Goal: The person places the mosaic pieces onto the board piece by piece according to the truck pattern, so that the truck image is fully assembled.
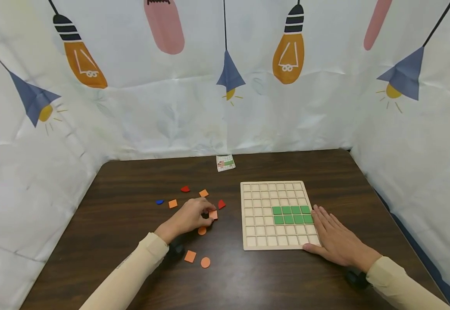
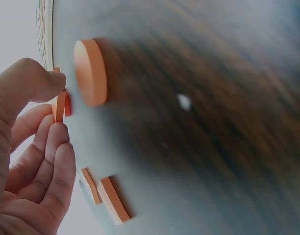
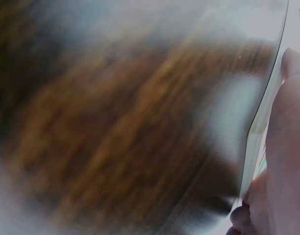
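Left wrist: orange tile (image 2: 60,107), long edge near-vertical

White, creased fabric backdrop (image 1: 170,120) behind and along both sides of dark brown wood-grain table (image 1: 271,277). Printed on fabric: orange light bulbs (image 1: 288,60), blue pendant lamps (image 1: 230,72) with yellow bulbs, rounded pink shapes (image 1: 167,32), dark cords. Table's far corners rounded; pale reflections on its surface in both wrist views. Dark blue strip (image 1: 434,275) low at right, between table edge and backdrop.
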`<action>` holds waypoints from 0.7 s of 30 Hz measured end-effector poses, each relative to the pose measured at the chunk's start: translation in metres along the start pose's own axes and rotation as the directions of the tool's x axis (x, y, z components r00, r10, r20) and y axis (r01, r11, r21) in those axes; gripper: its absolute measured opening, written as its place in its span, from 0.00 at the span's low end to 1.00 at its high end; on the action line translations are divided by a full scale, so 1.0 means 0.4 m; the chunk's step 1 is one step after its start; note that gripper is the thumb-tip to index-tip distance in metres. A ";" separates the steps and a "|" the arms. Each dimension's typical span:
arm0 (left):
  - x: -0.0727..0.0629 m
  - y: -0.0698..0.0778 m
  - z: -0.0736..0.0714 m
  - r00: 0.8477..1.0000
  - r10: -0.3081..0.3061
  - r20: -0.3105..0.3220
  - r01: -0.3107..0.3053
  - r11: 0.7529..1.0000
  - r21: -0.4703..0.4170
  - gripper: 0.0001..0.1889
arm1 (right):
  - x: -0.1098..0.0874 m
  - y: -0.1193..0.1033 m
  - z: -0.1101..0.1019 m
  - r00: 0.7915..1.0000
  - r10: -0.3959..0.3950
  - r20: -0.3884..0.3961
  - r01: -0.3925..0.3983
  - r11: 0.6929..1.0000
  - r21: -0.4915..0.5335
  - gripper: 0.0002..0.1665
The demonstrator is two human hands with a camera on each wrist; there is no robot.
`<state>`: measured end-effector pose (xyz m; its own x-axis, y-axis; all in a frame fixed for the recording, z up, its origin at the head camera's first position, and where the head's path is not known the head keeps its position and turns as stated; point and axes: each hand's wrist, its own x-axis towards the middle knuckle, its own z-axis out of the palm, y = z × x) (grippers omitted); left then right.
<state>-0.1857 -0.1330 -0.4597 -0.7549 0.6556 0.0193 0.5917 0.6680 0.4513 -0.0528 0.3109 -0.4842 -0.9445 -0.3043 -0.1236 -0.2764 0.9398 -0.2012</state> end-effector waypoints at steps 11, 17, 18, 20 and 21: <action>0.032 0.022 0.011 0.998 0.060 -0.028 -0.060 0.998 0.017 0.13 | -0.004 0.000 -0.008 1.000 -0.011 -0.011 0.011 1.000 -0.014 0.63; 0.054 0.046 0.013 0.999 0.046 -0.003 -0.046 0.999 0.004 0.14 | -0.005 -0.002 -0.008 1.000 -0.013 -0.008 0.013 1.000 -0.013 0.63; 0.058 0.051 0.014 0.999 0.045 0.002 -0.045 0.999 0.004 0.14 | -0.005 -0.002 -0.008 1.000 -0.012 -0.008 0.012 1.000 -0.012 0.63; 0.067 0.062 0.016 0.999 0.052 0.009 -0.052 0.999 0.005 0.14 | -0.004 -0.001 -0.009 1.000 -0.011 -0.008 0.011 1.000 -0.010 0.63; 0.071 0.067 0.017 0.998 0.056 0.011 -0.056 0.998 0.006 0.14 | -0.004 -0.001 -0.009 1.000 -0.010 -0.009 0.010 1.000 -0.010 0.63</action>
<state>-0.1894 -0.0940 -0.4532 -0.7171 0.6961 0.0347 0.6349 0.6319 0.4445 -0.0519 0.3116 -0.4805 -0.9433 -0.3124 -0.1125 -0.2876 0.9381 -0.1930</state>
